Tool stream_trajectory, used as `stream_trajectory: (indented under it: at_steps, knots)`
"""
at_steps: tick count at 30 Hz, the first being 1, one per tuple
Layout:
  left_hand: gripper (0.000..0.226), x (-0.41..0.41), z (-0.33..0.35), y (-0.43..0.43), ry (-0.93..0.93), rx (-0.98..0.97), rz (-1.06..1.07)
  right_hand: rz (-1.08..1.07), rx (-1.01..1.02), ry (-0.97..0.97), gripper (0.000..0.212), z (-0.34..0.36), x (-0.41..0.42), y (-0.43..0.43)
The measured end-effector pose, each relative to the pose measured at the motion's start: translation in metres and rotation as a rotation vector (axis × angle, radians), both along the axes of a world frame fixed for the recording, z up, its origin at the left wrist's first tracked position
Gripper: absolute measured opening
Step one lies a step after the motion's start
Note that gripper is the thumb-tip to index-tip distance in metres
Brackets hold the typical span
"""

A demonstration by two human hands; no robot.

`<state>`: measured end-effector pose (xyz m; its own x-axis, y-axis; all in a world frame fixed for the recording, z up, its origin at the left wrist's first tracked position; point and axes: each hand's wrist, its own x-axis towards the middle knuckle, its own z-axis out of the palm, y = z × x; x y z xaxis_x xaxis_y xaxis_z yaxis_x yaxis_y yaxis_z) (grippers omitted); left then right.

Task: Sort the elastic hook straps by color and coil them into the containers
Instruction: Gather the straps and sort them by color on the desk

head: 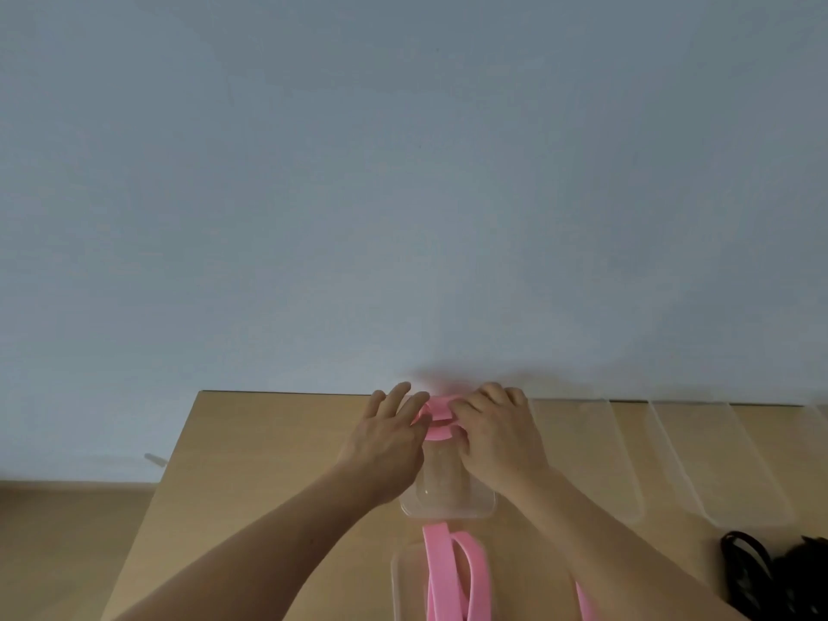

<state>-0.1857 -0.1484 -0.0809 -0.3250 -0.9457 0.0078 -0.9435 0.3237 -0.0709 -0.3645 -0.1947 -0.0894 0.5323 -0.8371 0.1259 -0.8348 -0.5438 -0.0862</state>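
Left hand (390, 437) pressing open-fingered, right hand (497, 434) gripping: coiling flat pink elastic strap (437, 419) at twelve o'clock in clear plastic container (448, 508); six-o'clock slack likely feeds next.

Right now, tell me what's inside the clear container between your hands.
A pink strap coiled at the far end of the container; its near half looks bare. The left hand and right hand cover the coil's sides.

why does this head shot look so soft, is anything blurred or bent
Head view: soft throughout, flat dim light, no glare; left hand and right hand slightly smeared at the pink strap, with a blurry shadow on the wall behind; the wide lens fans out the clear containers at right.
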Motion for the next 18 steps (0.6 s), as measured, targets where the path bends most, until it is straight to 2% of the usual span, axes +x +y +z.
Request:
stream_trajectory:
  at_steps: [5,11,18]
  knots:
    - [0.039,-0.001,0.001,-0.001,0.028,0.060,-0.005,0.001,0.020,0.084,0.027,-0.001,-0.001,0.007]
    - [0.047,0.000,-0.012,-0.004,-0.012,0.160,-0.016,-0.005,0.084,0.089,0.037,0.003,-0.005,0.010]
    - [0.052,-0.003,-0.005,-0.003,-0.064,0.169,0.029,0.018,0.101,0.065,0.040,0.010,-0.007,0.010]
